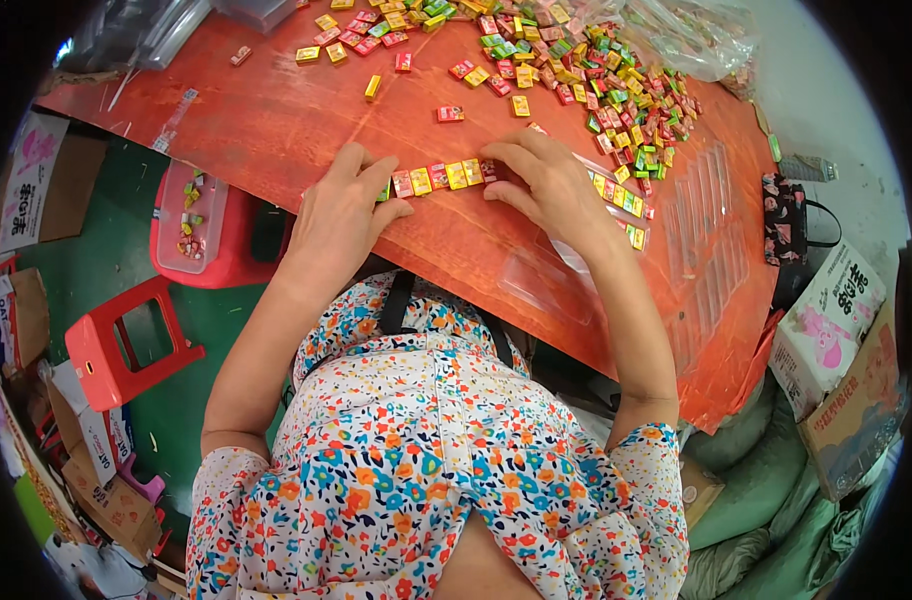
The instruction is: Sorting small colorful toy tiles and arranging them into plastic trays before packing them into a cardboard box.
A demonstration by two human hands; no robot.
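Left hand (341, 212) and right hand (561, 190) clamped on opposite ends of a row of small boxes (439, 178)

The person's forearms (266, 325) reach forward, fingers and thumbs pointing inward; the row lies between the hands over the red table (276, 125). Its printed labels are too small to read. Well right of the right hand, a white carton (828, 325) carries dark lettering.

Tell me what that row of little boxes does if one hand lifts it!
The row of little boxes would probably come apart, since it looks like separate pieces held between the left hand and right hand. It's likely light, being small beside those hands. Pushed, the boxes should slide rather than roll, because their sides look flat.
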